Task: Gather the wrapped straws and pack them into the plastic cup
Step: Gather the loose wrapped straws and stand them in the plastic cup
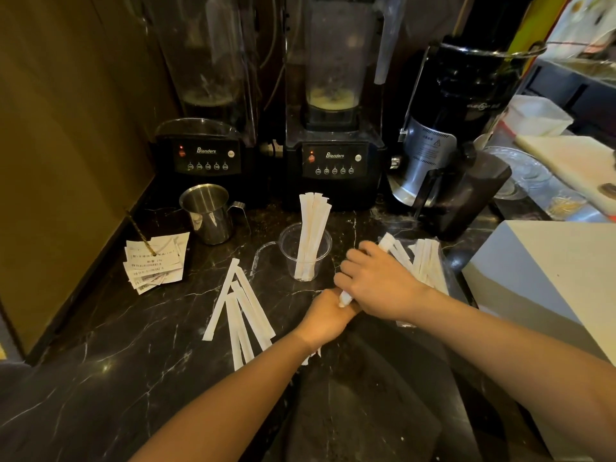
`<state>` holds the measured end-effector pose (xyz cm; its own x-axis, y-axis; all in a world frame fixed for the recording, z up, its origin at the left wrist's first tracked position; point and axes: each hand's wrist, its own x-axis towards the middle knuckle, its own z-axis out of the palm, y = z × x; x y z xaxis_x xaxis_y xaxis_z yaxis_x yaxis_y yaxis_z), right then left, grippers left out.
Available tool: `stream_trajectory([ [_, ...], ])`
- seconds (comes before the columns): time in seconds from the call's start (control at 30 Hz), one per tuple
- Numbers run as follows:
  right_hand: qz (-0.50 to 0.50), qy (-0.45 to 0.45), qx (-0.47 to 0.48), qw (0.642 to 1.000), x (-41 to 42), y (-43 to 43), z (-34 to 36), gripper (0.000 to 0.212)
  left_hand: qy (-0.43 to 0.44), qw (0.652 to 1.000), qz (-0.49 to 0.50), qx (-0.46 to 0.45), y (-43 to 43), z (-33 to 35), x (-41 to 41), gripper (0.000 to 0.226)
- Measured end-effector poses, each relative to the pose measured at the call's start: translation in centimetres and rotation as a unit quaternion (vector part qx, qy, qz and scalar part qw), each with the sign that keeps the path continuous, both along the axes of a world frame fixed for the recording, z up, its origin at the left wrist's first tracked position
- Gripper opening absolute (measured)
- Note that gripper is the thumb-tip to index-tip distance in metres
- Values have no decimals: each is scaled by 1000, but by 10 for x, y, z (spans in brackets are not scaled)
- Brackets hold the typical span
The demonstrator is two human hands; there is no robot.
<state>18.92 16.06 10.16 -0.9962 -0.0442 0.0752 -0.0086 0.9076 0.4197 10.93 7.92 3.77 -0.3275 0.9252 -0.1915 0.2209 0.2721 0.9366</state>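
My right hand [376, 281] is curled around a wrapped straw [386, 243]; its far end pokes out past my knuckles toward the right pile and its near end shows white at the heel of my palm, so its long axis runs far-right to near-left, slanted across the counter. My left hand [328, 316] sits just under and nearer than the right, touching it. Its fingers are hidden beneath the right hand, so I cannot tell whether it is pinching the straw's near end or only steadying.

The plastic cup [305, 250] stands just left of and a little farther than my right hand, upright, mouth open, already holding a bundle of straws [311, 235] that leans toward the far-right rim. The open room in the mouth seems to be on the near-left side, so I judge the held straw must be tipped upright and brought in from the near side.

More straws remain: a pile [425, 261] just right of my right hand, and a loose fan [238, 308] on the black marble counter [116, 355], left of my left hand. The right hand is nearer the cup and the pile, the left nearer the fan. The steel jug [210, 213] and the receipts [155, 265] stand well left, clear of the path.
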Motion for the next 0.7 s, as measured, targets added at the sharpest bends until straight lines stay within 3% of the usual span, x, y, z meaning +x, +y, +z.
stream_trajectory([
  [0.1, -34, 75, -90, 992, 0, 1, 16, 35, 6, 997, 23, 68, 3, 3, -6, 16],
  [0.2, -94, 185, -212, 955, 3, 3, 29, 45, -35, 992, 35, 120, 5, 8, -11, 14],
  [0.3, -136, 279, -421, 852, 2, 1, 38, 59, -40, 990, 39, 132, 6, 11, -13, 8],
  [0.4, -157, 279, -548, 773, -1, -2, 33, 63, -35, 989, 37, 139, 5, 13, -14, 10],
  [0.47, -160, 262, -571, 761, -4, -8, 25, 56, -49, 987, 16, 152, 3, 13, -14, 8],
  [0.6, -171, 245, -567, 768, -11, -19, 6, 44, -64, 983, -2, 172, -3, 10, -17, 29],
  [0.7, -158, 261, -592, 746, -15, -28, 2, 55, -75, 978, 0, 196, -8, 9, -18, 46],
])
